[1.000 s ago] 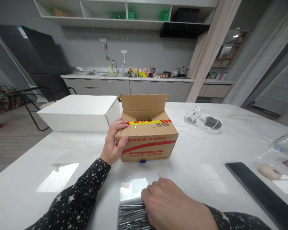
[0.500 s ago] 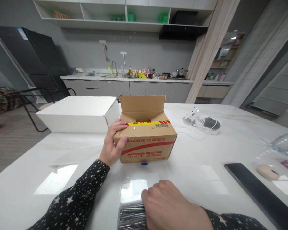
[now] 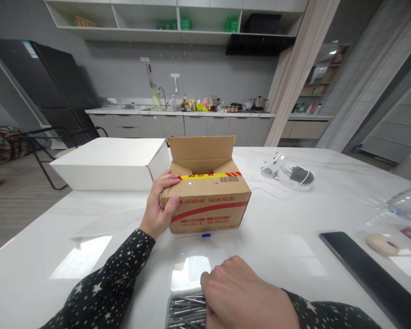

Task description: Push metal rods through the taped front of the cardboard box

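Observation:
My left hand (image 3: 160, 204) grips the left near corner of a small brown cardboard box (image 3: 208, 201) that stands on the white table (image 3: 284, 237) with its top flaps open. My right hand (image 3: 241, 294) is closed, knuckles up, over a clear plastic tray of metal nails (image 3: 187, 311) at the table's near edge. The fingertips are hidden among the nails. The tray's clear lid (image 3: 198, 258) lies open between the tray and the box.
A large white box (image 3: 111, 163) sits to the left behind the cardboard box. A small white fan with a cord (image 3: 292, 174) lies to the right. A black keyboard (image 3: 373, 274), a beige mouse (image 3: 382, 244) and a plastic bottle (image 3: 409, 203) are at the far right. A kitchen counter is behind.
My right hand has drawn slightly nearer over the nails. The left hand keeps its hold on the box; the view shifted a little.

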The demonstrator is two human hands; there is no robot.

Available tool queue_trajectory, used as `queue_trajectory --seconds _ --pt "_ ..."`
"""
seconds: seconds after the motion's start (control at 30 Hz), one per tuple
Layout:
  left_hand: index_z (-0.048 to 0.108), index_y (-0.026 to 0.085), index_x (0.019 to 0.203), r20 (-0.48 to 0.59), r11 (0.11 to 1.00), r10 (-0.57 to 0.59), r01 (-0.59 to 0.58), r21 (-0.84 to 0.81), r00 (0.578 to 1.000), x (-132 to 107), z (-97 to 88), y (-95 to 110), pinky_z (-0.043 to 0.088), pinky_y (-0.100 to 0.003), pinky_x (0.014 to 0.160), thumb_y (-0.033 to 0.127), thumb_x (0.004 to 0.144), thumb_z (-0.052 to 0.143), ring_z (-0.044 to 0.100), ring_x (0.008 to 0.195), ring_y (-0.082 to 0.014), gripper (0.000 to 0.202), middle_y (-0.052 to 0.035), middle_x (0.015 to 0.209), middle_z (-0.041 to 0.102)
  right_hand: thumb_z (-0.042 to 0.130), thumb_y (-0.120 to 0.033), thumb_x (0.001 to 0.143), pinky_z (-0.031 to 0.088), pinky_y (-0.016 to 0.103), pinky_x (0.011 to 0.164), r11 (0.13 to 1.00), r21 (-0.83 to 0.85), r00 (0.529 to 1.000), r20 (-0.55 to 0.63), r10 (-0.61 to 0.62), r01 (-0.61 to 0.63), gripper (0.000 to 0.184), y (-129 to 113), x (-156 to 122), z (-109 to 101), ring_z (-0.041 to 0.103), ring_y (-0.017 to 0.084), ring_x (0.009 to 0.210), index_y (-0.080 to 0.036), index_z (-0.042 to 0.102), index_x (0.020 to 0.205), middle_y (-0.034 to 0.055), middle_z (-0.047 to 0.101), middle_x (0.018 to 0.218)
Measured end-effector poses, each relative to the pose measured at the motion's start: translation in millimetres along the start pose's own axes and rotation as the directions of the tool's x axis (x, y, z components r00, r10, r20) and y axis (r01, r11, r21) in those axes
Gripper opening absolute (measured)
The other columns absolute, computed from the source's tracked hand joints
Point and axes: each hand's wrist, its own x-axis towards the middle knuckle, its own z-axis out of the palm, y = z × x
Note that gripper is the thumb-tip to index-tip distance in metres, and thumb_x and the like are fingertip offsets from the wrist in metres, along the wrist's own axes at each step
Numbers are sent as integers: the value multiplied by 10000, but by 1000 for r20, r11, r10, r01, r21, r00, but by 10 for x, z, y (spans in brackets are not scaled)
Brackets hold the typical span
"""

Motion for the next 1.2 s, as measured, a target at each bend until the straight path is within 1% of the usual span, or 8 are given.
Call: queue_trajectory --seconds 0.13,0.27,0.5,0.63,0.73,0.87,1.1,1.2 --pt "617 240 1197 3 1000 -6 6 -8 1000 -6 0 -3 346 -579 1184 402 952 554 460 1393 -301 300 -89 1277 624 572 -179 768 213 314 508 999 -10 999 -25 -35 35 104 28 -69 -67 517 166 517 -146 666 801 89 693 703" --pt "618 236 1193 3 1000 -8 8 -8 1000 -4 12 5 346 -578 1184 400 953 553 458 1394 -301 298 -90 1277 624 565 -161 745 181 304 496 993 104 987 -154 -34 50 60 134 -173 -111 433 134 508 -171 614 779 35 629 661" --pt "607 238 1207 1 1000 -9 9 -9 1000 -16 9 -5 342 -588 1185 389 952 550 455 1395 -301 302 -93 1284 622 580 -60 692 383 213 573 862 458 938 -343 -54 217 163 332 -332 -407 499 105 630 -196 564 781 -33 590 717" --pt "605 241 1204 4 1000 -16 16 -12 1000 -26 21 0 336 -602 1184 389 946 555 453 1392 -305 301 -95 1288 617 637 -127 802 470 223 597 732 609 866 -497 53 305 73 514 -399 -609 557 116 643 -197 617 809 -20 626 721" --pt "601 243 1205 11 1000 -26 26 -14 1000 -25 26 16 338 -605 1181 385 946 554 452 1389 -304 299 -95 1287 614 724 -266 842 484 231 554 629 650 751 -642 154 427 116 680 -365 -744 587 130 635 -190 657 784 6 656 712" --pt "589 253 1209 17 1000 -25 25 -18 1000 -17 19 26 361 -595 1168 377 949 550 448 1390 -295 291 -91 1287 612 790 -368 819 487 220 506 531 569 505 -817 280 627 226 819 -195 -944 581 111 568 -194 654 770 -12 647 675" --pt "590 256 1212 15 1000 -15 15 -11 1000 -16 18 31 361 -592 1168 381 954 542 453 1385 -286 290 -85 1295 611 723 -452 880 473 214 417 620 430 121 -871 477 656 283 836 272 -1086 567 90 457 -196 603 877 -13 685 717" --pt "594 255 1208 13 1000 -15 15 -9 1000 -15 22 35 362 -594 1168 394 953 542 457 1381 -290 294 -83 1288 615 704 -472 893 487 214 424 658 402 67 -879 472 637 294 838 412 -1043 589 94 465 -206 578 896 -27 675 712"
